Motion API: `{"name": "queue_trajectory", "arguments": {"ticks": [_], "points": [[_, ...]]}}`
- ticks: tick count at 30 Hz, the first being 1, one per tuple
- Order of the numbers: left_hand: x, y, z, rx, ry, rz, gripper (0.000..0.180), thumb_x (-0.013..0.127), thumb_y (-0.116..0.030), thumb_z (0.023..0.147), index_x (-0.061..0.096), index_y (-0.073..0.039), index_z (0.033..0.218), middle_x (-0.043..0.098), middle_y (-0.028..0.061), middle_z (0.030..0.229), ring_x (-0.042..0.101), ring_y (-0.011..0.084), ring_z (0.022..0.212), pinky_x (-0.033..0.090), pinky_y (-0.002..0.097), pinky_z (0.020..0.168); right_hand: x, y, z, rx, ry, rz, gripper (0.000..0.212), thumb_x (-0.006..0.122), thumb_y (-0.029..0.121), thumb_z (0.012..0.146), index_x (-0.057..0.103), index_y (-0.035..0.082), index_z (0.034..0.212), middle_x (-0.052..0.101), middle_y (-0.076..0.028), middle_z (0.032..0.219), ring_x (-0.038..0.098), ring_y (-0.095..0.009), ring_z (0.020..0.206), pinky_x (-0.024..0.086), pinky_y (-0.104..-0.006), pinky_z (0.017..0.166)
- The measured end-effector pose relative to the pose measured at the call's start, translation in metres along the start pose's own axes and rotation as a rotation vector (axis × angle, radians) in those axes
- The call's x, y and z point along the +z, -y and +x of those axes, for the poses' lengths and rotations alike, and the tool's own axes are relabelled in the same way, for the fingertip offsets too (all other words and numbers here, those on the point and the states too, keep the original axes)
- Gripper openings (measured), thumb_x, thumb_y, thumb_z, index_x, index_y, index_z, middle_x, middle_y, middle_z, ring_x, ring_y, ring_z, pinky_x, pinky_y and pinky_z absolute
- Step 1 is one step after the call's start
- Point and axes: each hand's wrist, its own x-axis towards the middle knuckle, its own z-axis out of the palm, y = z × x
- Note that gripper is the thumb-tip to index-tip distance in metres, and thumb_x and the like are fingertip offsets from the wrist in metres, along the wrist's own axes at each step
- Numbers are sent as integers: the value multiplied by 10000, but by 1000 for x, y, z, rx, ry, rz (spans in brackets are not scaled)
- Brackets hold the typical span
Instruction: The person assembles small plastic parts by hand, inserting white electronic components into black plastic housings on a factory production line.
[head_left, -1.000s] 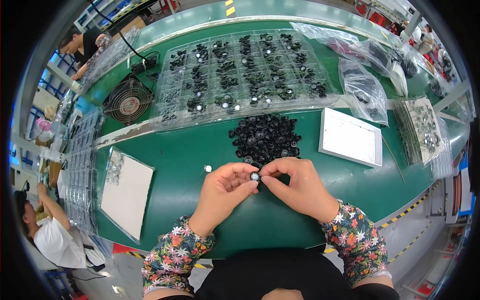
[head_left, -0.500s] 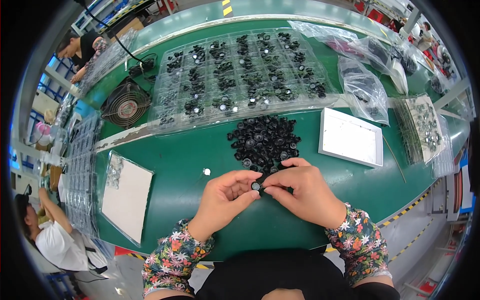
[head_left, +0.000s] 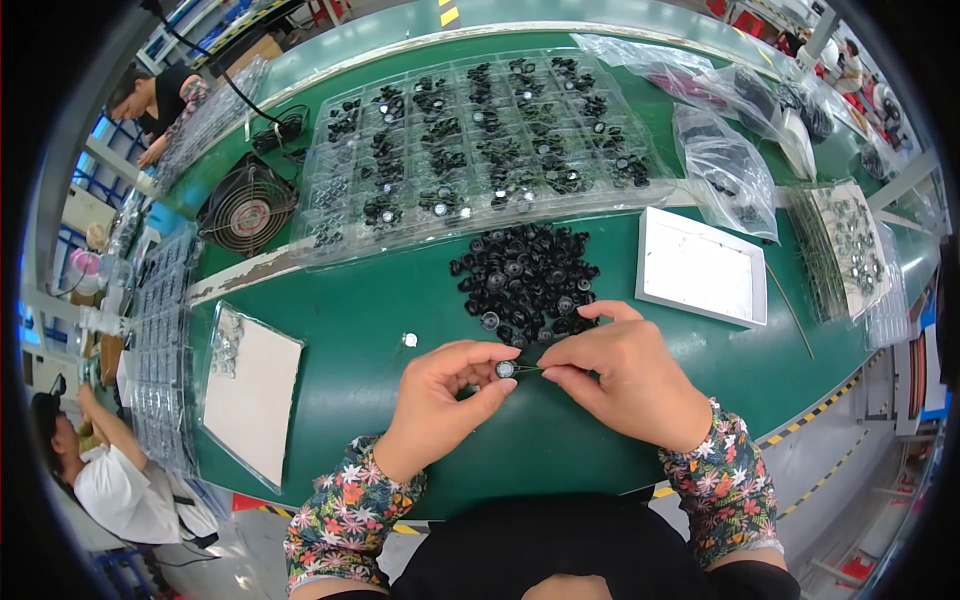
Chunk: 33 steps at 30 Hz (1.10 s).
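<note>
Between the thumb and forefinger of my left hand (head_left: pixel 440 395) is a small round black part (head_left: pixel 505 370) with a pale, shiny face. Thin wire leads (head_left: pixel 528 368) run from it to the right. The fingertips of my right hand (head_left: pixel 625 375) pinch the far ends of these leads. Just beyond my hands lies a heap of black round parts (head_left: pixel 525 275), loose on the green table (head_left: pixel 345 400). A small white piece (head_left: pixel 410 340) lies alone to the left of the heap.
Behind the heap, a clear compartment tray (head_left: pixel 470 130) holds many black parts. A fan (head_left: pixel 247 205) stands at left, near a pale board (head_left: pixel 250 400). To the right are a white box (head_left: pixel 700 268), a thin stick (head_left: pixel 790 312) and plastic bags (head_left: pixel 725 170). Other people work at left.
My right hand has drawn a little to the right, away from the left, and the leads now show stretched between them. The round part has shifted slightly left.
</note>
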Motion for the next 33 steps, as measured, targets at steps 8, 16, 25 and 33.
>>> {"name": "queue_trajectory", "arguments": {"ticks": [8,16,25,33], "points": [[0,0,0,42,17,115,294,643,115,812,637,28,1093,607,51,967,604,91,857,506,225,759,-20,0,-7,35,79,-105,21,696,68,783,690,66,803,658,-82,670,620,-252,598,487,-396,876],[4,-1,-2,-64,28,-19,260,670,54,807,653,-22,1054,589,8,880,567,62,763,485,208,692,-29,2,-13,51,248,-200,63,711,106,755,694,71,805,639,-94,660,622,-293,698,503,-390,795],[4,-3,-2,-30,48,22,282,664,67,804,652,3,1079,609,40,967,571,68,776,486,207,710,-24,5,-10,-31,-54,-254,266,780,135,669,683,74,909,652,-79,1059,595,-296,1024,416,-446,970],[6,-4,-2,81,35,52,314,665,83,796,653,6,1100,585,68,1029,570,86,797,491,214,695,9,11,-6,-70,-113,-68,220,754,49,690,619,80,861,661,-41,917,633,-236,941,408,-451,999]]}}
